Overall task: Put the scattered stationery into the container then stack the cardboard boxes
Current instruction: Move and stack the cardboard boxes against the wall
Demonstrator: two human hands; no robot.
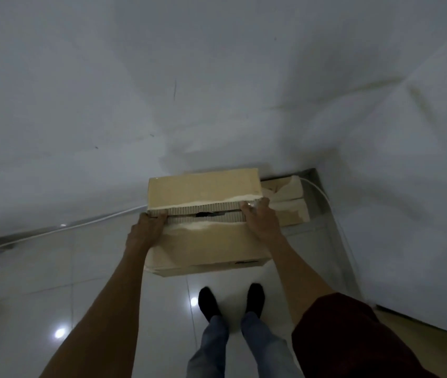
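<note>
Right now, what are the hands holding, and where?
The cardboard box: left hand at the left end of its top flap seam, right hand at the right end.

The cardboard box (203, 192) is plain tan, and its torn flap edges are pale cream with fine corrugated ribbing. At its 3 o'clock a second box (287, 203) shows the same tan with cream tears. The floor (80, 268) is glossy white-grey tile with thin grid lines. At the box's 9 o'clock runs a white cable (80, 226). At 6 o'clock are black socks (208, 301), blue jeans (214, 347) and a dark maroon garment (353, 336).
</note>
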